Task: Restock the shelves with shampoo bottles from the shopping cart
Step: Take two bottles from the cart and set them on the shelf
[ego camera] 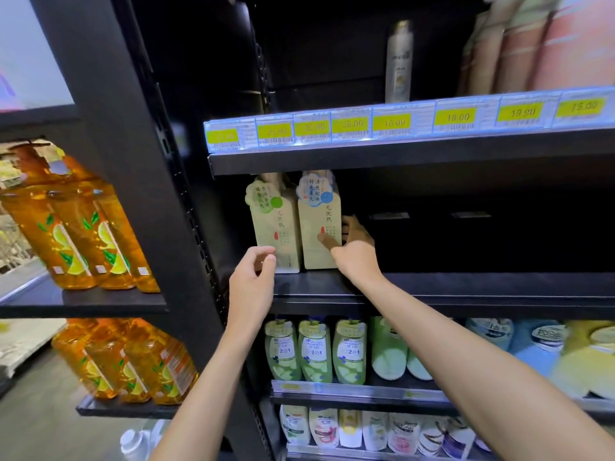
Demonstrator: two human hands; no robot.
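two tall beige shampoo bottles stand upright, side by side and touching or nearly so, at the left end of the middle shelf. the right hand grips the blue-tagged bottle: its thumb lies slantwise across the lower front and the fingers wrap round the bottle's right side. the left hand hovers at the lower left corner of the green-tagged bottle, fingers loosely curled with thumb and forefinger close together. it seems to hold nothing, and i cannot tell whether it touches the bottle.

both bottles have their long axis vertical, bases on the shelf board close to its front edge, tops just under the price-tag rail of the shelf above. they lie straight ahead of the hands and slightly above wrist level. the right hand is already on its bottle, so it is the nearer one for any final nudge. the left has only the green-tagged bottle within reach. to the right of the pair the shelf runs dark and bare, so new stock would go that way.

my guess is that the blue-tagged bottle is being squared up beside its neighbour. the shopping cart is out of view. a push too far left could tip the green-tagged bottle, tall and narrow as it is.
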